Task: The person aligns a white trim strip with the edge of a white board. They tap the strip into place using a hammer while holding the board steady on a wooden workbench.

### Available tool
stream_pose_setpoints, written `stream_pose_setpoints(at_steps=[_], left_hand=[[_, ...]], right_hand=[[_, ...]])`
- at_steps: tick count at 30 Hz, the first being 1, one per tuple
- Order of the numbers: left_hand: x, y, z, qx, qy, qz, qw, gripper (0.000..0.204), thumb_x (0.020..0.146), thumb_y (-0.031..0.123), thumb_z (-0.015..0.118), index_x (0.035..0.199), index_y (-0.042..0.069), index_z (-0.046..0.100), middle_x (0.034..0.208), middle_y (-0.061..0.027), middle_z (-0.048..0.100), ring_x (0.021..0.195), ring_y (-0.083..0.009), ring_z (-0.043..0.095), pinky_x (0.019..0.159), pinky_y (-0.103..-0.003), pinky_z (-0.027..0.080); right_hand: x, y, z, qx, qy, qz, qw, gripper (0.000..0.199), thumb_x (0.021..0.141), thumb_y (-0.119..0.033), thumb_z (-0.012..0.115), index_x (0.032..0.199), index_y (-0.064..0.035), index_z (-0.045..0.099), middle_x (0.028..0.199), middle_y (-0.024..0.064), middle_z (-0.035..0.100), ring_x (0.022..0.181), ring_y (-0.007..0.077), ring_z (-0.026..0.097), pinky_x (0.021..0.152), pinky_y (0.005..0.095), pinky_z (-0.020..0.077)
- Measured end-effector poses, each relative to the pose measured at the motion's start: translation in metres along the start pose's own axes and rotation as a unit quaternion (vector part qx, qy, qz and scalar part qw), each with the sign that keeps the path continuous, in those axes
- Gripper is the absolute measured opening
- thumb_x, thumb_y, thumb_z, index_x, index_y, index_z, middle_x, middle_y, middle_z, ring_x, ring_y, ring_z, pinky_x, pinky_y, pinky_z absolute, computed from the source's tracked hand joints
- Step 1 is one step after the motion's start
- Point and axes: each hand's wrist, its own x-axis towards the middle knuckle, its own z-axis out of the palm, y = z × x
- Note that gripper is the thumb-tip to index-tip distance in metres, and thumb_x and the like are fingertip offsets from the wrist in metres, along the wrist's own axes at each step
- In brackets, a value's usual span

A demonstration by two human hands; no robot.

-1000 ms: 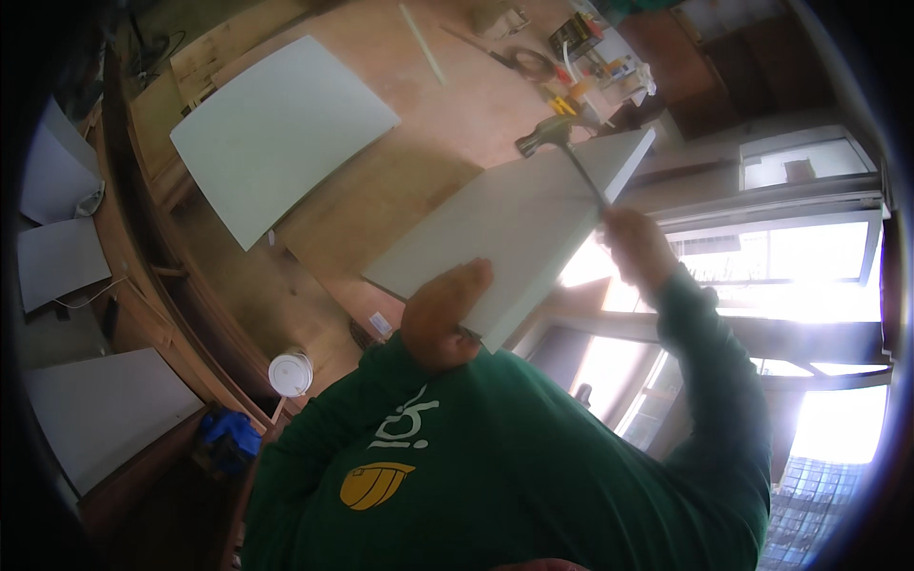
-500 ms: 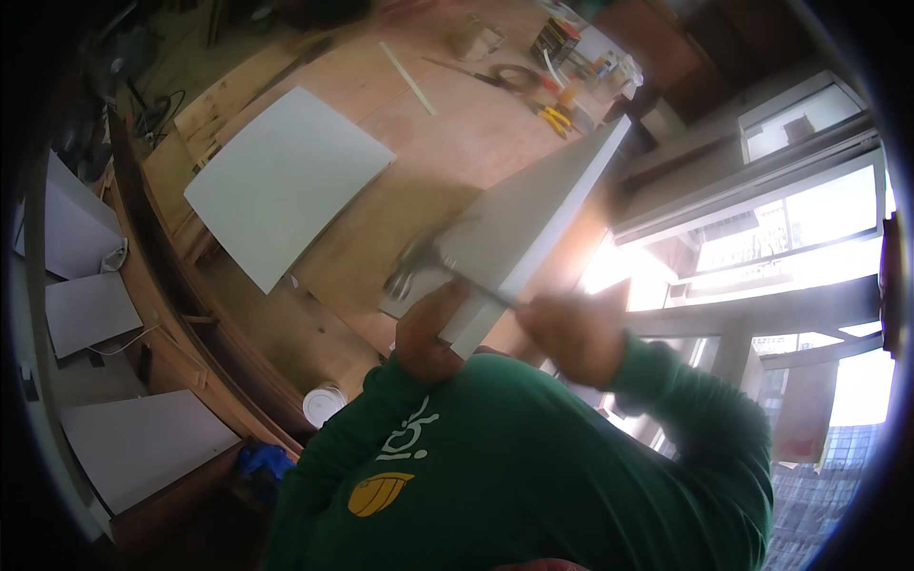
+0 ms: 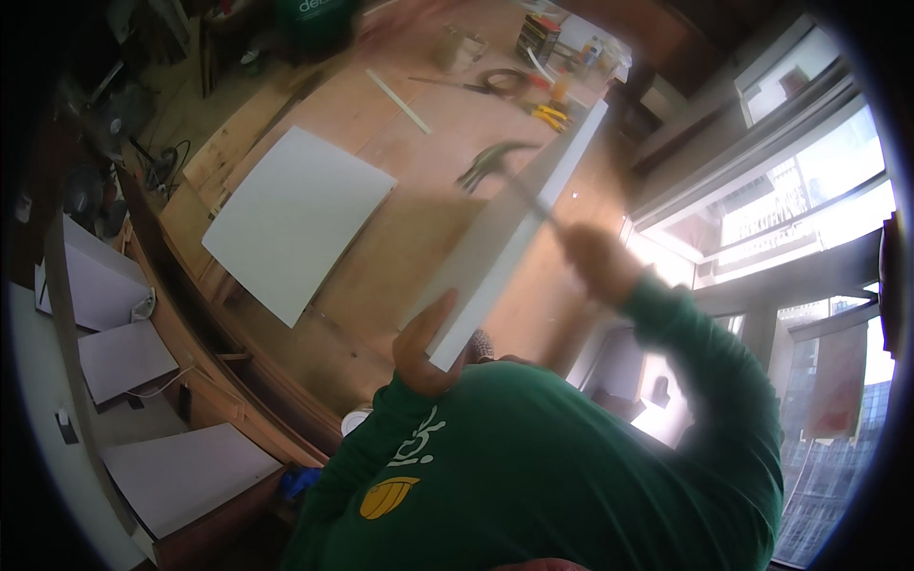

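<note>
A long white board (image 3: pixel 522 240) stands on its edge, slanting from my body toward the far right of the workbench. My left hand (image 3: pixel 424 350) grips its near end, with the thumb on the face. My right hand (image 3: pixel 602 265) is wrapped round the handle of a claw hammer, to the right of the board. The hammer's head (image 3: pixel 493 164), slightly blurred, is raised over the board's far half. A flat white panel (image 3: pixel 300 219) lies on the bench to the left.
Yellow-handled pliers (image 3: pixel 550 116), a tape roll (image 3: pixel 506 84), a dark box (image 3: pixel 539 36) and small bottles sit at the bench's far end. A pale strip (image 3: pixel 400 100) lies nearby. White panels (image 3: pixel 190 476) are at lower left; windows (image 3: pixel 762 219) line the right. A person's green garment (image 3: pixel 314 21) shows at the top.
My right hand has swung the hammer up and away, from near my left hand to over the board's far half. My left hand keeps its grip. The green garment at the top has come into view.
</note>
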Motion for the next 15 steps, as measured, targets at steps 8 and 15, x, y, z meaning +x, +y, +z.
stream_pose_setpoints(at_steps=[8,15], left_hand=[[-0.003,-0.014,-0.007,0.003,-0.020,0.008,1.000,0.053,0.085,0.006,0.078,0.135,-0.006,0.066,0.114,-0.0240,0.075,0.099,-0.0354,0.076,0.085,-0.039,0.060],[0.004,-0.010,-0.005,-0.015,0.012,-0.014,1.000,0.046,0.088,0.005,0.074,0.131,-0.007,0.067,0.112,-0.0241,0.076,0.098,-0.0348,0.077,0.085,-0.039,0.060]], right_hand=[[-0.065,-0.087,0.074,-0.014,-0.141,-0.035,0.989,0.032,0.107,-0.031,0.059,0.096,-0.0010,0.065,0.076,0.0249,0.063,0.072,0.0448,0.063,0.069,0.0522,0.0493],[0.011,-0.011,0.017,-0.054,0.059,-0.079,0.994,0.029,0.108,-0.027,0.058,0.102,-0.0009,0.070,0.079,0.0222,0.064,0.069,0.0305,0.058,0.068,0.0435,0.0502]])
